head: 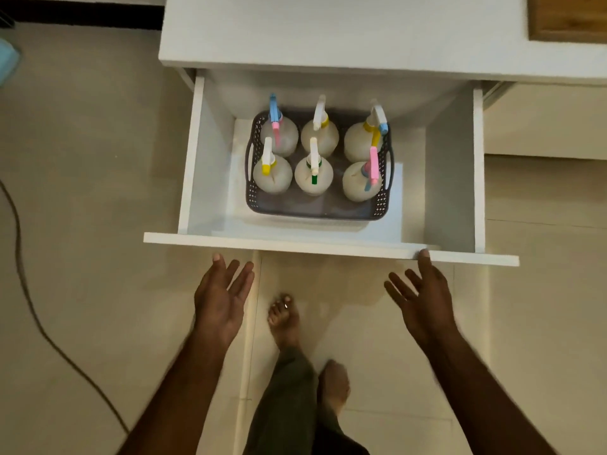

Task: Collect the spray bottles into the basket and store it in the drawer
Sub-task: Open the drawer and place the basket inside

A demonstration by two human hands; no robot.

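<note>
1. Fingers (241, 277) of the left hand (220, 300) spread loosely, palm turned inward, holding nothing; fingertips just short of the drawer front (328, 247), not touching it.
2. Right hand (423, 297) likewise spread and holding nothing; its topmost fingertip lies against the lower edge of the drawer front, the other fingers fanned out below and clear of it.
3. White drawer (210, 165) stands pulled out from under the white counter (328, 31); deep box, plain walls.
4. Grey perforated basket (382, 201) sits on the drawer floor, towards the back and roughly centred between the side walls; side handles visible left and right.
5. Six spray bottles upright inside the basket, two rows of three, pale bodies; back row: blue-and-pink trigger bottle (279, 136), white-and-yellow trigger bottle (320, 133), yellow-and-blue trigger bottle (361, 139).
6. Front row: yellow trigger bottle (272, 174), green trigger bottle (313, 178), pink trigger bottle (361, 182); strip of bare basket floor in front of this row.
7. Person stands barefoot on pale tile floor (82, 224), one foot (284, 320) forward between the hands; dark trouser leg (285, 405) below.
8. Dark cable (26, 297) trails across the floor at left; wooden board (568, 18) on the counter, top right corner.
</note>
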